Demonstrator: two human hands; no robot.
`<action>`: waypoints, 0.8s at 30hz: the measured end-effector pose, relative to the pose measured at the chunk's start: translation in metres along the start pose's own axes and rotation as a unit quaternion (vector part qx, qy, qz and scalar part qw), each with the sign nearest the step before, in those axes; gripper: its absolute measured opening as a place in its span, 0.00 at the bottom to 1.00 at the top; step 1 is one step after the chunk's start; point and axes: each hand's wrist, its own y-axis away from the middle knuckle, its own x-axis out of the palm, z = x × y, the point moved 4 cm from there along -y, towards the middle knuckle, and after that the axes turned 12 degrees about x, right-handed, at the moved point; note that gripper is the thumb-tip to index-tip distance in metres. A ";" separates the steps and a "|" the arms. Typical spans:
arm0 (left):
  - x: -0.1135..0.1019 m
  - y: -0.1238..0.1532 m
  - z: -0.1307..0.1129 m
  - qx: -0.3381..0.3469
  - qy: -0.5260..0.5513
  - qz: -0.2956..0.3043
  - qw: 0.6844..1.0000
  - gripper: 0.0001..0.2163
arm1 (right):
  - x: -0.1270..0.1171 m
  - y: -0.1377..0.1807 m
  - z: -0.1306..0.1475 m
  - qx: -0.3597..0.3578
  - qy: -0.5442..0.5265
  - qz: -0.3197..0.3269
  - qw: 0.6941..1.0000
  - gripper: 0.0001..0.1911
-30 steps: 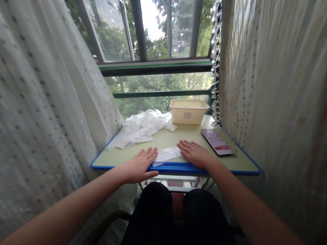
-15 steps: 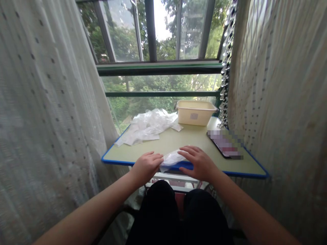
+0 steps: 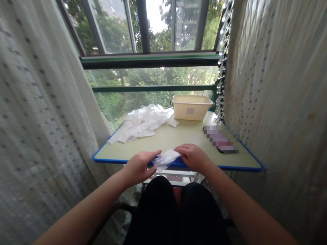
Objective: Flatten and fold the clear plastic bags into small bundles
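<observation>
A crumpled clear-white plastic bag [image 3: 167, 159] lies bunched at the table's front edge, between my two hands. My right hand [image 3: 192, 156] is closed on its right end, with the fingertips pressed together there. At the other end, my left hand [image 3: 141, 166] is open, thumb and fingers spread apart around the bag's left tip. Whether the left fingers touch the plastic is hard to see.
A heap of similar thin plastic bags [image 3: 143, 120] covers the back left of the table [image 3: 176, 136]. Behind stands a cream plastic bin [image 3: 191, 110] with a small label. A phone [image 3: 221, 139], partly blurred out, lies at right. Curtains [image 3: 276, 85] hang on both sides.
My left hand has opened from its closed hold on the bag's left end. My right hand's fingers, spread before, have closed on the right end. The view has shifted slightly.
</observation>
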 end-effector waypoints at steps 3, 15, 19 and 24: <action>-0.009 -0.005 -0.011 0.003 0.024 0.012 1.000 0.29 | 0.000 -0.001 -0.001 0.014 0.014 -0.004 1.000 0.16; 0.020 -0.056 -0.038 -0.035 -0.165 0.085 0.982 0.12 | 0.000 0.008 0.000 -0.003 0.081 -0.060 0.995 0.13; 0.022 -0.055 -0.040 -0.034 -0.211 0.093 0.972 0.12 | -0.003 0.009 -0.001 -0.007 0.071 -0.085 0.994 0.14; 0.025 -0.057 -0.040 -0.011 -0.287 0.086 0.954 0.15 | -0.007 0.010 -0.003 0.009 0.053 -0.108 0.993 0.15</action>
